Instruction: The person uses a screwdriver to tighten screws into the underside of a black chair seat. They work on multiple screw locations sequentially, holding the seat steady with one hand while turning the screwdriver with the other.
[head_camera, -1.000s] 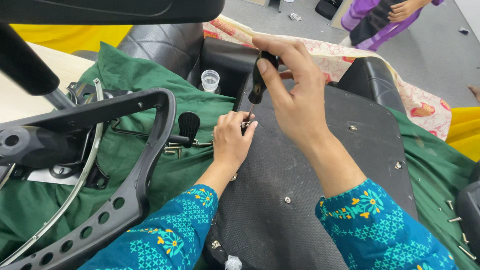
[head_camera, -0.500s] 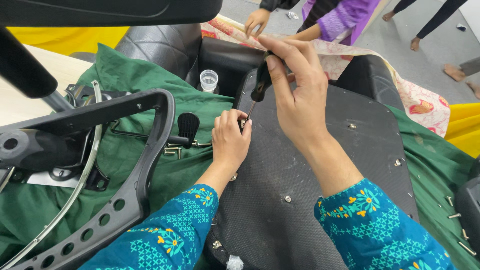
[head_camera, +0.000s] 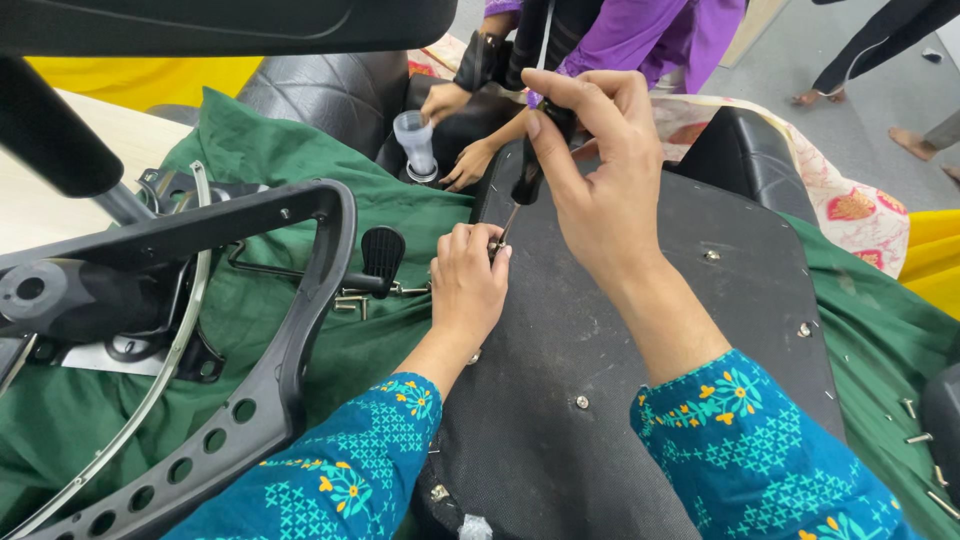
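While the black underside of the chair seat (head_camera: 640, 330) lies face up across the green cloth (head_camera: 330, 340), the step in hand looks to be driving a screw into its left edge; the seat takes up the middle of the view, its board dotted with small silver fasteners. To the left lies a black armrest frame (head_camera: 250, 330) with a row of holes, and beside it a black lever knob (head_camera: 383, 255) with a few loose screws (head_camera: 350, 300) on the cloth just below. Across the seat another person in purple holds a small clear cup (head_camera: 413, 140), their hands apart from the work. The right hand (head_camera: 600, 190) is closed round the dark handle of a screwdriver (head_camera: 525, 185), which tilts down and leftward; the left hand (head_camera: 468, 285) is pinched narrow at the tip, fingers gathered about what I take to be the screw (head_camera: 495, 247), though the fingertips mostly hide it. The tip meets the seat right at that edge; I judge the next move calls for the shaft to sit squarely in the screw head, the left fingers keeping it upright, the right wrist turning with light downward pressure; a slip here could send the tip into the fingers.
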